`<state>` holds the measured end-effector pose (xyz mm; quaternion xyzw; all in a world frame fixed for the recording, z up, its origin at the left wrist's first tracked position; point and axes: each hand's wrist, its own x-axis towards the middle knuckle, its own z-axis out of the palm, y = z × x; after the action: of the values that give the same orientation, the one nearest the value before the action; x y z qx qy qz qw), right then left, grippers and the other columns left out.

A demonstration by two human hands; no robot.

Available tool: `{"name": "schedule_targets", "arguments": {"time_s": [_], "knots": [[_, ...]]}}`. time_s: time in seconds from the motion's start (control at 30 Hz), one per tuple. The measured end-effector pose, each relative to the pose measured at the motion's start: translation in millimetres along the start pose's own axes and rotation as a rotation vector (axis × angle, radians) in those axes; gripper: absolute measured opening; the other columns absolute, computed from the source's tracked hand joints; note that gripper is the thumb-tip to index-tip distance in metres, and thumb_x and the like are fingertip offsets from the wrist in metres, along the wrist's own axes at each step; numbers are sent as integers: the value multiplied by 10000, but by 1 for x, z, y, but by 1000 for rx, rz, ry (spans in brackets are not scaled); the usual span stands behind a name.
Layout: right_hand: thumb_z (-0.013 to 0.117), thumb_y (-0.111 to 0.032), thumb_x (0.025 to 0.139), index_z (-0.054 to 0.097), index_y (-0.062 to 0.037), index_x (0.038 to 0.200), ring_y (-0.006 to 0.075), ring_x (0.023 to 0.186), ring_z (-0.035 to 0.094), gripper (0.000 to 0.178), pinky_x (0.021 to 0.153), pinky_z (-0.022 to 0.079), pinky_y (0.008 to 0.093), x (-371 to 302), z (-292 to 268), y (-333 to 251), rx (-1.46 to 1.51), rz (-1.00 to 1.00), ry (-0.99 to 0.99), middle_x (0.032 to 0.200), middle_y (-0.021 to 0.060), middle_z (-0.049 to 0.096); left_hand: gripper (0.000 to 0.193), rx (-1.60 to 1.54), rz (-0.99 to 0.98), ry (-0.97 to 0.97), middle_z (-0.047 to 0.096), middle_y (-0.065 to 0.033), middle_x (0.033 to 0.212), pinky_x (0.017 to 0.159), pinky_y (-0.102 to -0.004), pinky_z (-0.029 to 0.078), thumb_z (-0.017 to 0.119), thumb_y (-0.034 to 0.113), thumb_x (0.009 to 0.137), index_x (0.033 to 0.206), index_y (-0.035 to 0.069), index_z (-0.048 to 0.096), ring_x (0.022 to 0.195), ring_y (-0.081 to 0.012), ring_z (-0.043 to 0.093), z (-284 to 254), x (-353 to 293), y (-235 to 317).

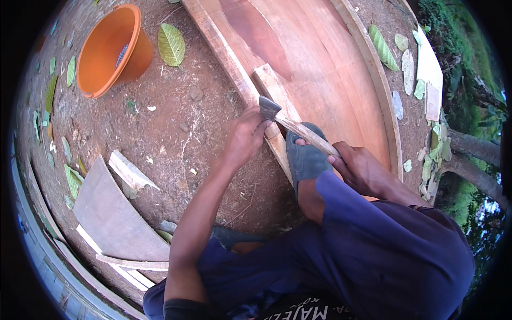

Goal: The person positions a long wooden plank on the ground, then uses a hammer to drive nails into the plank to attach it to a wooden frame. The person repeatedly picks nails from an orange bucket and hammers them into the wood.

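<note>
My right hand (360, 168) is closed round the wooden handle of a hammer (306, 130). Its dark metal head rests at a long wooden batten (224, 53) edging a reddish plywood panel (320, 58). Right beside that head, my left hand (248, 136) has its fingers bent together against the batten. Whatever they pinch is hidden. A short wooden block (274, 88) lies on the panel next to the batten, partly behind the hammer. My foot in a dark green sandal (309, 157) presses on the wood, just under the handle.
An orange bucket (109, 56) lies tilted on the brown soil at the far left. Nearer, a grey board (114, 213) and pale strips lie on the ground. Leaves (170, 45) are scattered about. A white board piece (428, 66) and tree branches (474, 146) are on the right.
</note>
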<state>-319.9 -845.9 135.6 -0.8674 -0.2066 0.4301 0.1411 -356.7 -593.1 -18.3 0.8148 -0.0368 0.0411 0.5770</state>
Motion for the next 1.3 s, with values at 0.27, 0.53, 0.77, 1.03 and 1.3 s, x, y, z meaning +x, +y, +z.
{"name": "schedule_targets", "arguments": {"time_s": [0.27, 0.53, 0.77, 1.03, 1.3], "knots": [[447, -306, 1061, 497, 44, 1046, 478, 723, 634, 353, 667, 479, 537, 3, -15, -20, 108, -63, 132, 732, 266, 615, 83, 116, 129, 181, 701, -236, 994, 932, -430, 514, 664, -36, 863, 922, -95, 656, 950, -372, 693, 13, -11, -19], [464, -308, 1059, 523, 43, 984, 453, 655, 614, 363, 631, 454, 510, 15, -30, -16, 50, -14, 72, 645, 236, 568, 90, 62, 5, 180, 692, -275, 1093, 1037, -440, 480, 673, -41, 861, 938, -89, 674, 1065, -359, 689, 19, -15, -19], [442, -311, 1066, 531, 41, 960, 422, 609, 595, 378, 604, 442, 493, 18, -36, -28, 100, -33, 160, 619, 222, 554, 109, 82, -46, 218, 691, -261, 1132, 1051, -436, 470, 672, -18, 875, 961, -84, 684, 1092, -347, 680, 26, -17, -20], [439, -317, 1068, 507, 56, 887, 438, 616, 607, 421, 618, 451, 506, 23, -70, -46, 73, -133, 262, 606, 255, 538, 117, 39, -124, 232, 688, -264, 1128, 1113, -478, 410, 656, 3, 891, 959, -87, 685, 1108, -378, 663, 26, -18, -14], [435, -331, 1071, 505, 43, 876, 433, 628, 592, 427, 626, 440, 495, 25, -54, -20, -73, -28, -31, 610, 233, 534, 160, 62, -186, 243, 676, -282, 1145, 1028, -443, 485, 640, 19, 909, 997, -108, 680, 1108, -390, 662, 31, -17, -7]]}}
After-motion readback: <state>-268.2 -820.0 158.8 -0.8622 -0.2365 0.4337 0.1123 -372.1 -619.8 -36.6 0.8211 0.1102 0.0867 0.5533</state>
